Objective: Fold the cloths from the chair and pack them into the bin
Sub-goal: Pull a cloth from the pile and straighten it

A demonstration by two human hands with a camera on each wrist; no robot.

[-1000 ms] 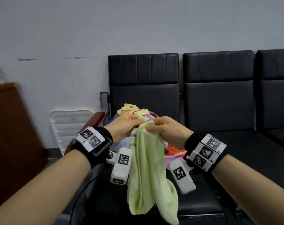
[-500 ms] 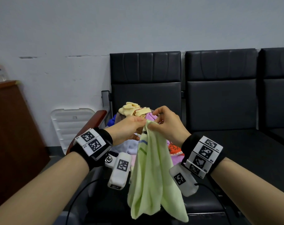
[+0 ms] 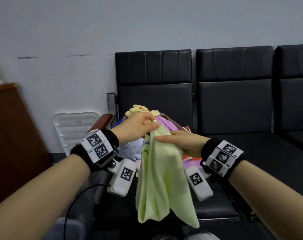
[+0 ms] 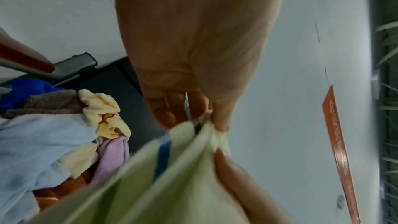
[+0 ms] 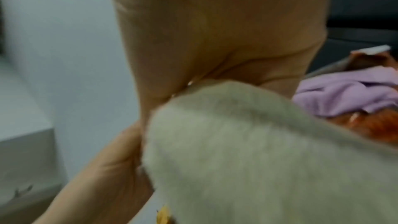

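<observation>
**Green cloth hanging between both hands above the pile**

The left hand [image 3: 138, 127] is pinching the top corner of the green cloth [image 3: 162, 179] between thumb and fingertips; the left wrist view is showing the fabric bunching at that pinch [image 4: 212, 130]. The right hand [image 3: 183, 144] is lying just beside and slightly below the left, its fingers extending flat along the cloth's upper edge and its thumb hiding under the fabric, so it is gripping the cloth there. The right wrist view is blurring, showing pale fabric [image 5: 247, 151] draping over that hand.

The cloth is hanging down from both hands in loose folds. Behind the hands, the pile [image 3: 164, 125] of yellow, purple, blue and orange cloths is sitting on the chair [image 3: 154, 80]. Beyond the left wrist, a white bin [image 3: 73, 125] is leaning against the wall.
</observation>
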